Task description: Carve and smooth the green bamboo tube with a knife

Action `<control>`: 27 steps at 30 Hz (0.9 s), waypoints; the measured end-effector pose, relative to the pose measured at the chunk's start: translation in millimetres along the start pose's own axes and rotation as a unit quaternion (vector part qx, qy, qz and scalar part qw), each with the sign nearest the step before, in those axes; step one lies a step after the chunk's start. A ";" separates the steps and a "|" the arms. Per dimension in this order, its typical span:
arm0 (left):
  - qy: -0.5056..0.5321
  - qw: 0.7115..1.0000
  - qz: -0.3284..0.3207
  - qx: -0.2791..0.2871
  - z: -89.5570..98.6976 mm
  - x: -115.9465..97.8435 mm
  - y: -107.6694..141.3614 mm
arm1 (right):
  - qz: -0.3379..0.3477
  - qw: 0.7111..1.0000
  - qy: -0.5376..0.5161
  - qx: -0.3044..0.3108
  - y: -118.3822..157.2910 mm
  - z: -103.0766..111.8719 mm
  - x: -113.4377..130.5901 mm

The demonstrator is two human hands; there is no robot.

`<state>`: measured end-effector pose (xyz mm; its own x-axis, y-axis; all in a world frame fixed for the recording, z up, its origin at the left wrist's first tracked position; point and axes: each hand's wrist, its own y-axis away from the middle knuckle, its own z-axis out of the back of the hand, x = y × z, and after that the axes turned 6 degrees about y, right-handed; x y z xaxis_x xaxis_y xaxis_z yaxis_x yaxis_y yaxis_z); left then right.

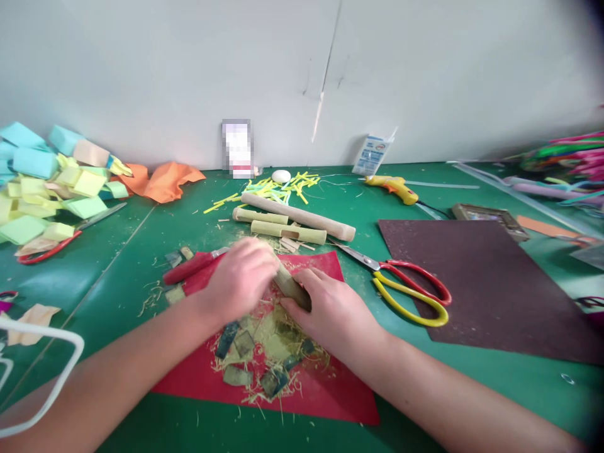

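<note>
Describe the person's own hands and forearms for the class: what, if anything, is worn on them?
The left hand and right hand are ungloved. Both forearms are bare, with no sleeve, watch or bracelet in view.

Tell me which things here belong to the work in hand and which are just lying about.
Probably in use: tube, gripped by the right hand, left hand at its far end; scraps; red sheet.

Apparently lying about: glue gun; carton; dark sheet.
</note>
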<state>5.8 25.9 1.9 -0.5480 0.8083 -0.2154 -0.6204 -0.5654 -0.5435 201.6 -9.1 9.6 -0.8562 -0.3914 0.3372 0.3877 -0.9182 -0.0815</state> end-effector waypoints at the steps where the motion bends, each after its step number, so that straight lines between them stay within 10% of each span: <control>1: 0.017 1.000 -0.013 0.013 -0.3 0.1 0.1 | 0.001 1.000 -0.001 0.001 -0.1 0.1 -0.1; 27: 0.029 1.000 0.006 -0.001 -1.9 -1.7 -0.4 | 0.000 1.000 0.005 0.000 0.4 1.4 0.9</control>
<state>8.0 25.1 0.9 -0.5221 0.8095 -0.2684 -0.6132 -0.5751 -0.5415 201.5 -9.8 11.1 -0.8594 -0.3916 0.3287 0.3876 -0.9183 -0.0805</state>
